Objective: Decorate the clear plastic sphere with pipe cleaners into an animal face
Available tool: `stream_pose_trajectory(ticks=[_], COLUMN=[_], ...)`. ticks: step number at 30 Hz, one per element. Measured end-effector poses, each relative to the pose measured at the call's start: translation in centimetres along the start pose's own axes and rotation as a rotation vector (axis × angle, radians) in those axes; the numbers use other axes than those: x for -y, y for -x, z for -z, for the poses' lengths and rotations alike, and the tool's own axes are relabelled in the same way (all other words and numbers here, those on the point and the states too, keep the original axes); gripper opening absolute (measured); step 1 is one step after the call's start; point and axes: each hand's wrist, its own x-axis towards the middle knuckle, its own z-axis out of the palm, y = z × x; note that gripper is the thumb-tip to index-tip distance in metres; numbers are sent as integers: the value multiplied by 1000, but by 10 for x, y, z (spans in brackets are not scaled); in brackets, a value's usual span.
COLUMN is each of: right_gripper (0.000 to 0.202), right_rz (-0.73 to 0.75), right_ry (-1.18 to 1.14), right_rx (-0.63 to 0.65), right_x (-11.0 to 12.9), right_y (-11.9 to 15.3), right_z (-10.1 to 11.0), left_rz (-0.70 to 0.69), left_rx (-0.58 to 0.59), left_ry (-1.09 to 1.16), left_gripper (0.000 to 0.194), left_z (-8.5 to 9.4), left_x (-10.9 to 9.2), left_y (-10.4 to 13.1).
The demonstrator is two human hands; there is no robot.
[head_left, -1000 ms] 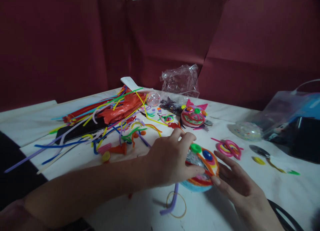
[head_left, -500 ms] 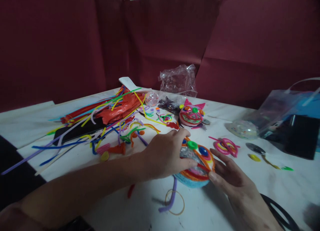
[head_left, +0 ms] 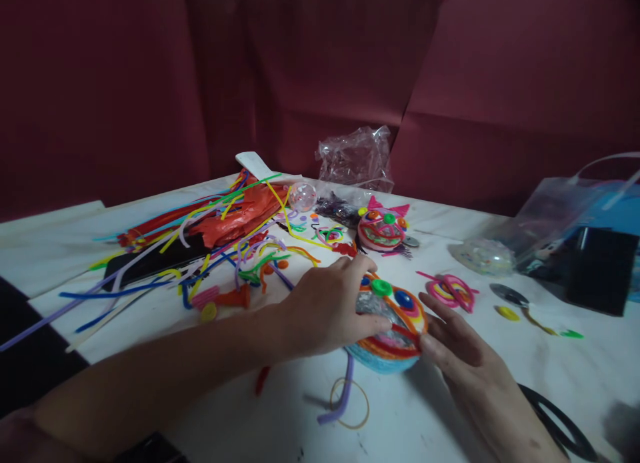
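A decorated craft face is between my two hands near the table's middle. Its rim is light blue, with orange and red fuzzy trim, a green button nose, blue button eyes and a silvery middle. My left hand grips its left side, fingers over the top and thumb across the front. At the right edge, my right hand pinches it between thumb and fingers. A purple pipe cleaner lies below it, crossing a rubber band.
Coloured pipe cleaners and a red plastic wrapper spread across the left. A pink craft face stands behind. To the right lie a pink pipe-cleaner coil, a clear dome, a black box-like object and black scissor handles.
The view has shifted very slightly. Both hands keep their hold on the craft face, almost unmoved.
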Motion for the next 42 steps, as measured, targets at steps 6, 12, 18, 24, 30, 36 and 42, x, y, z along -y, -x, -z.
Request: stream_pose_trajectory(ticks=[6, 12, 18, 24, 30, 36, 42], right_gripper=[65, 61, 74, 64, 55, 65, 64], right_rz=[12, 84, 114, 56, 90, 37, 50], right_ry=[68, 329, 400, 241, 204, 255, 260], right_rx=[-6, -23, -49, 67, 76, 59, 76], right_x=[2, 11, 22, 20, 16, 19, 18], right_y=[1, 0, -6, -11, -12, -10, -10], right_z=[-2, 8, -3, -10, -8, -4, -3], left_rz=[-17, -25, -29, -39, -64, -276, -453], left_rx=[4, -9, -7, -5, -25, -72, -42], left_ry=[5, -10, -11, 0, -47, -232, -326], left_gripper=[53, 54, 54, 56, 50, 10, 9], left_z=[-1, -1, -2, -3, -4, -8, -10], left_x=[-3, -3, -2, 0, 2, 1, 1], left_y=[1, 1, 1, 1, 3, 8, 7])
